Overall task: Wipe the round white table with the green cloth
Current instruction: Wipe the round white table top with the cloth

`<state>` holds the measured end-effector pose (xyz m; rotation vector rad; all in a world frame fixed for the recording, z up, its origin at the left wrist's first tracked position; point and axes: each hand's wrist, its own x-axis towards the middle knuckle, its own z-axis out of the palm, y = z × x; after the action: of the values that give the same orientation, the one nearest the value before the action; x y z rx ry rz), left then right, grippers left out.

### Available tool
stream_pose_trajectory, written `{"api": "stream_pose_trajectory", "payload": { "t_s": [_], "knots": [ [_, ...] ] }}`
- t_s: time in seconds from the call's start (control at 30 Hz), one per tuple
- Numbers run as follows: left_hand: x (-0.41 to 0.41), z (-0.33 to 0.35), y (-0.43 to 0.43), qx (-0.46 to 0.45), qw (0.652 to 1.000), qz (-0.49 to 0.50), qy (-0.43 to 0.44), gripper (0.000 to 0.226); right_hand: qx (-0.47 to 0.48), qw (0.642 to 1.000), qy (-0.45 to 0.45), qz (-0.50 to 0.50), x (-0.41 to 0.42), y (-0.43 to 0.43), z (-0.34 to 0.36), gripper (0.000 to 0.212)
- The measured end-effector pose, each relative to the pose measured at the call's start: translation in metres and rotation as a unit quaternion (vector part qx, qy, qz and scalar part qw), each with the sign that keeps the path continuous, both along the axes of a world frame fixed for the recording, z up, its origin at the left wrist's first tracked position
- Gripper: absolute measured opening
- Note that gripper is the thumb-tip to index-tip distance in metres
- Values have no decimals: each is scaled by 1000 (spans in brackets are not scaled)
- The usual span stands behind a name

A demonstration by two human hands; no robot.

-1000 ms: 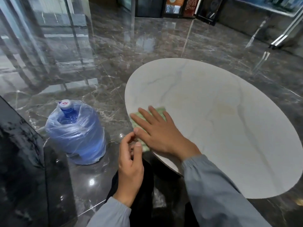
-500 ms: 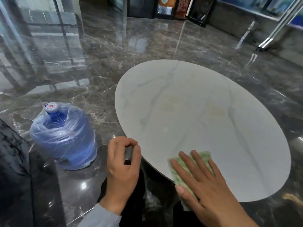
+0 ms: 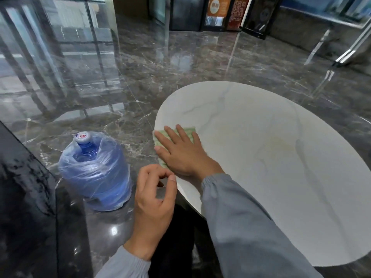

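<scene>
I'm seeing the round white table [image 3: 271, 177] sitting right and a water jug [image 3: 96, 173] standing left. The right hand [image 3: 180, 153], fingers straight, is pressing the green cloth [image 3: 188, 130] at the table's left edge. The left hand [image 3: 154, 201] is hovering loosely curled, holding nothing.

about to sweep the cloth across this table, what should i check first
1. Right hand flat on green cloth: ok.
2. Cloth fully on the table: cannot tell, it sits right at the rim.
3. Left hand off the cloth: ok, loosely curled, holding nothing.
4. Yellowish marks wiped away: not ok, visible mid-table.
5. Water bottle apart from table: ok, stands on the floor.
</scene>
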<state>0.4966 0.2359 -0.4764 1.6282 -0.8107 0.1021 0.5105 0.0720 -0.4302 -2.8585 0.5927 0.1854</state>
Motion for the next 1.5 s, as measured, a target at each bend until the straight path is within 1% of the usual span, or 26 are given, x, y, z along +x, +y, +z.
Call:
{"api": "stream_pose_trajectory", "payload": {
  "t_s": [0.07, 0.1, 0.3, 0.37, 0.4, 0.47, 0.57, 0.63, 0.73, 0.8, 0.87, 0.97, 1.07, 1.1, 1.2, 1.23, 1.3, 1.37, 1.43, 1.5],
  "knots": [
    [4, 0, 1, 0, 1000, 6, 12, 3, 2, 1000, -17, 6, -6, 7, 0, 57],
    [5, 0, 1, -4, 1000, 11, 15, 4, 2, 1000, -25, 11, -19, 14, 0, 57],
    [8, -12, -2, -16, 1000, 16, 21, 5, -56, 998, -30, 27, -159, 60, -5, 61],
    [7, -16, -3, -15, 999, 13, 28, 7, -76, 997, -21, 25, -184, 61, -1, 62],
    [7, -17, -3, -13, 999, 14, 33, 7, -59, 998, -14, 27, -185, 58, 0, 62],
    [7, -19, -4, -14, 999, 14, 44, 7, 7, 1000, 12, 13, -166, 52, 2, 60],
    [8, -21, -3, -24, 998, 12, 64, 6, 0, 1000, -14, -8, -108, 37, 0, 63],
    [10, -20, -2, -16, 996, 14, 83, 9, 10, 1000, -22, -18, -65, 20, -1, 60],
    [14, -13, -2, -5, 994, 21, 111, 14, 17, 1000, -7, -12, -12, -5, 7, 55],
    [16, -11, -2, 3, 995, 22, 98, 13, 15, 1000, 5, -3, -1, -11, 10, 55],
    [18, -9, -4, 16, 996, 15, 83, 12, 12, 1000, -5, 4, -18, -7, 7, 55],
    [30, 3, -18, 36, 998, 9, 56, 17, 1, 1000, -31, -2, -88, 16, 1, 59],
    [51, 17, -46, 101, 995, 3, 18, 20, -9, 1000, -11, -16, -173, 35, 0, 56],
    [56, 21, -55, 122, 992, -2, 18, 23, -32, 999, -9, -11, -197, 41, 0, 56],
    [57, 26, -75, 144, 989, -12, 31, 42, -68, 997, 33, -18, -233, 52, 10, 58],
    [54, 26, -79, 148, 988, -8, 29, 47, -62, 997, 45, -22, -233, 51, 11, 58],
    [49, 22, -82, 151, 988, 0, 14, 52, -38, 999, 18, -29, -220, 44, 8, 57],
    [52, 18, -81, 155, 988, 3, 4, 53, -4, 998, -3, -62, -191, 30, 2, 54],
    [55, 16, -81, 174, 985, -3, -5, 56, -4, 996, -29, -82, -153, 4, -2, 55],
    [55, 17, -83, 193, 981, -6, -12, 56, 10, 995, -18, -102, -112, -25, -1, 56]
  ]
}}
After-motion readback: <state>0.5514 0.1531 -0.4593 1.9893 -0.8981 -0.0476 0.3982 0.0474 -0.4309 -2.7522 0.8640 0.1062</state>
